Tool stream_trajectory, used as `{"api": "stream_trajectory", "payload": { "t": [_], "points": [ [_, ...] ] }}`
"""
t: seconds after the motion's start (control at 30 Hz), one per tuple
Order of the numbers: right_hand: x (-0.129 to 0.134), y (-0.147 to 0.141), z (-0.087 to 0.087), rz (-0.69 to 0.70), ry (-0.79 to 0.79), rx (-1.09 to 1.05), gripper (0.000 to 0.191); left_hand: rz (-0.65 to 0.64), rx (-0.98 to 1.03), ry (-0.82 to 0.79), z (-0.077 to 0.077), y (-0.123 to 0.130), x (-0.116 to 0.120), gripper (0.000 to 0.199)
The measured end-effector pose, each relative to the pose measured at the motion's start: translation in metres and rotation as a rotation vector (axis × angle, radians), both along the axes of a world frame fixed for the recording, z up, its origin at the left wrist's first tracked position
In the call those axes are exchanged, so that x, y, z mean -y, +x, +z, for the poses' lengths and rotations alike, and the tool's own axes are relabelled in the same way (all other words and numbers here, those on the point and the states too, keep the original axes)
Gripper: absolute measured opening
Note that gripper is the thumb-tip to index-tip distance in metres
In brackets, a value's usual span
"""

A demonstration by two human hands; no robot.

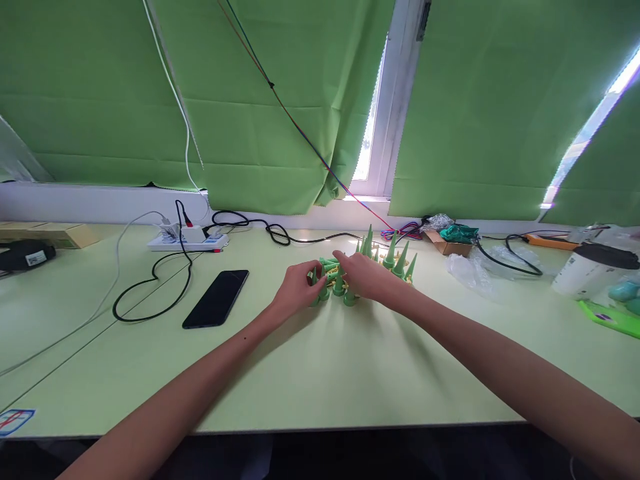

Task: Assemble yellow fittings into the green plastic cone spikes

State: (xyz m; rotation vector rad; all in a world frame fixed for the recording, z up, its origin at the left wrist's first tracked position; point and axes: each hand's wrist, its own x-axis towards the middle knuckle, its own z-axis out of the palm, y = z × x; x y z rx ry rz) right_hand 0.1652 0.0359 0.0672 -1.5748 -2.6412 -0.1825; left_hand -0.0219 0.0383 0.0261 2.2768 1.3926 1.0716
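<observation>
Several green pointed cones (391, 253) with round bases stand in a cluster on the table in front of me. Small yellow pieces lie among them. My left hand (296, 288) is at the cluster's left end, with its thumb and fingers closed around an upright green cone (314, 277). My right hand (364, 275) reaches over the middle of the cluster with its fingers bent down and drawn together. What its fingertips hold, if anything, is hidden. Green stick-like pieces (330, 265) lie between the two hands.
A black phone (216, 299) lies left of my hands, near a looped black cable and a white power strip (216, 241). To the right are a small cardboard box (449, 244), clear plastic wrap (470, 273), a white cup (590, 270) and a bright green object (611, 319).
</observation>
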Motion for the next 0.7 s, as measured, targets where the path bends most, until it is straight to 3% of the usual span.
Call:
{"api": "stream_trajectory", "payload": {
  "t": [0.2,0.47,0.6,0.7],
  "points": [
    [-0.004,-0.005,0.002,-0.056,-0.01,-0.054,0.008,0.005,0.023,0.004,-0.003,-0.002,-0.001,0.02],
    [-0.012,-0.002,0.0,0.002,-0.011,-0.103,0.014,0.031,0.1,0.015,-0.001,0.0,0.003,0.032],
    [-0.002,0.003,0.003,0.102,-0.021,-0.18,0.02,0.069,0.109,0.113,0.002,-0.001,0.007,0.034],
    [0.015,0.011,0.009,0.145,-0.043,-0.243,0.023,0.114,0.058,0.274,0.007,-0.004,0.01,0.03]
  ]
}}
